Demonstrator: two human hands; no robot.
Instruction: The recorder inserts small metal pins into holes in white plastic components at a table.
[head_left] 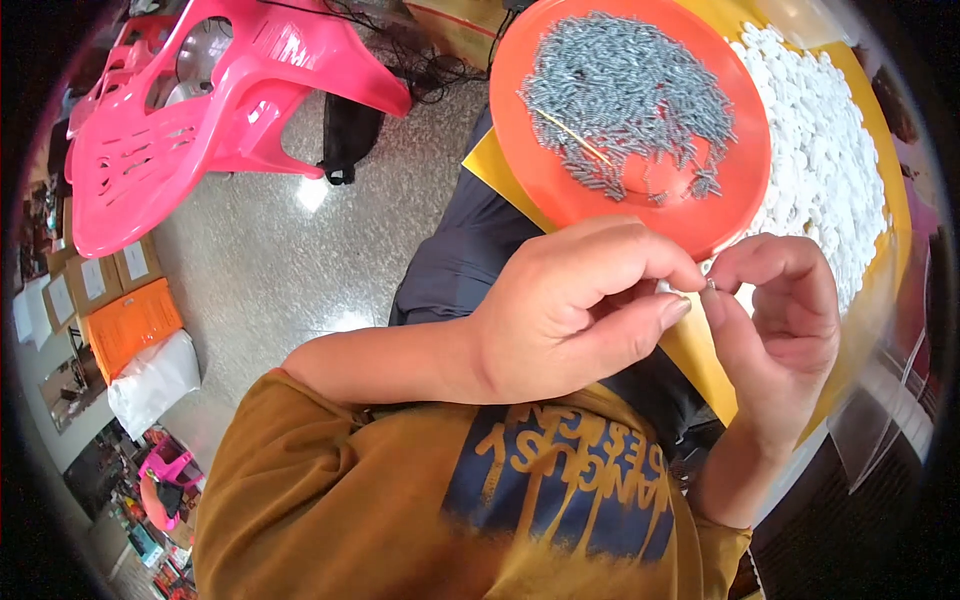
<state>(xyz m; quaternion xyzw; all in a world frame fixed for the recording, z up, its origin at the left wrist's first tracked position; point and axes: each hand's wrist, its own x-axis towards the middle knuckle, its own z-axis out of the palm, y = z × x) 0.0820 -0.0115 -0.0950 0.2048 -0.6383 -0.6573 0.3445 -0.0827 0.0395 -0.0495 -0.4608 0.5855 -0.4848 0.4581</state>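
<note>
My left hand is closed in a pinch, a small white plastic piece partly showing between thumb and forefinger. Close against it, my right hand pinches a tiny shiny metal piece. The fingertips of both hands nearly meet, and the fingers hide most of what they hold. Just beyond them stands a round orange-red basin with a heap of small grey metal pieces, ribbed like screws or springs; I cannot tell which. A thin yellow stick lies on that heap.
Many small white plastic pieces are spread over the yellow tabletop right of the basin. A pink plastic chair stands at the far left on the grey floor. Cardboard boxes, an orange package and a white bag sit further left.
</note>
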